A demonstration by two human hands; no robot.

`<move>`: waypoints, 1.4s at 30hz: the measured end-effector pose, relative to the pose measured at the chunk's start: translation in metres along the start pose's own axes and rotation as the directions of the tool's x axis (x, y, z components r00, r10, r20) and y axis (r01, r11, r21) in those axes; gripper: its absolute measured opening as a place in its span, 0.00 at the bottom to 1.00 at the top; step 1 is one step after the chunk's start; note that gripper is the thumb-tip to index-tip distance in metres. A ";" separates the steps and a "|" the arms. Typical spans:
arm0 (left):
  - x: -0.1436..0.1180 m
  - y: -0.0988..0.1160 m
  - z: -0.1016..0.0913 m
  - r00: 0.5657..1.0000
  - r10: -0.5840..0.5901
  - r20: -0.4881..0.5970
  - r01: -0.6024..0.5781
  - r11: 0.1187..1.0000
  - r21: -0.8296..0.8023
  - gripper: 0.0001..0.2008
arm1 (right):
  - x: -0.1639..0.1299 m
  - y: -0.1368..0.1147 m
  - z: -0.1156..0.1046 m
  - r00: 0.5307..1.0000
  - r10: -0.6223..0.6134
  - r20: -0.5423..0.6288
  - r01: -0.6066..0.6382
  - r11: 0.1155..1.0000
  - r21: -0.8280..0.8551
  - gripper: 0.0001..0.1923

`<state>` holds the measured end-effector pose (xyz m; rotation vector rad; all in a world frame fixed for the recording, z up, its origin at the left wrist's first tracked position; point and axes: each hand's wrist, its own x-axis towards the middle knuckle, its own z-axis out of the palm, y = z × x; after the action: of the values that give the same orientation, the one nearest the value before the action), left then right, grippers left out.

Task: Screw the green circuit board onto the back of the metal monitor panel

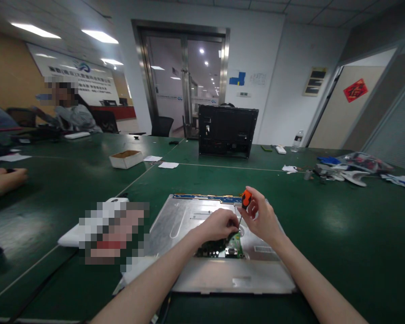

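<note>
On the metal panel (188,216), right hand (261,220) gripping orange-handled screwdriver (244,202), left hand (219,225) pinching green circuit board (222,247); cardboard box (125,159) contents unclear.

Green table (340,225), metal panel (188,216), cardboard box (125,159), black monitor casing (227,130)

You are in what looks like an office used for fixing things. Long green tables (340,216) fill the room, glass doors (185,81) stand ahead, and a company sign (84,72) hangs on the wall.
</note>
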<state>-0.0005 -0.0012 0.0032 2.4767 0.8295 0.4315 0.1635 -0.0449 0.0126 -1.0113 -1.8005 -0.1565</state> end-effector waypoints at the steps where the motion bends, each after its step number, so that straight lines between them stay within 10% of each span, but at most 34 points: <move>1: 0.000 0.000 0.000 1.000 0.000 0.000 0.000 1.000 0.001 0.07 | 0.000 0.000 0.000 1.000 0.001 0.005 -0.001 1.000 -0.002 0.27; 42: 0.000 0.001 -0.001 1.000 -0.014 0.005 0.014 1.000 0.014 0.06 | -0.002 -0.002 0.000 0.999 0.033 -0.013 -0.033 0.999 0.027 0.24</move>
<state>-0.0009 -0.0012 0.0045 2.4820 0.8496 0.4153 0.1620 -0.0468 0.0118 -1.0183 -1.7684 -0.1179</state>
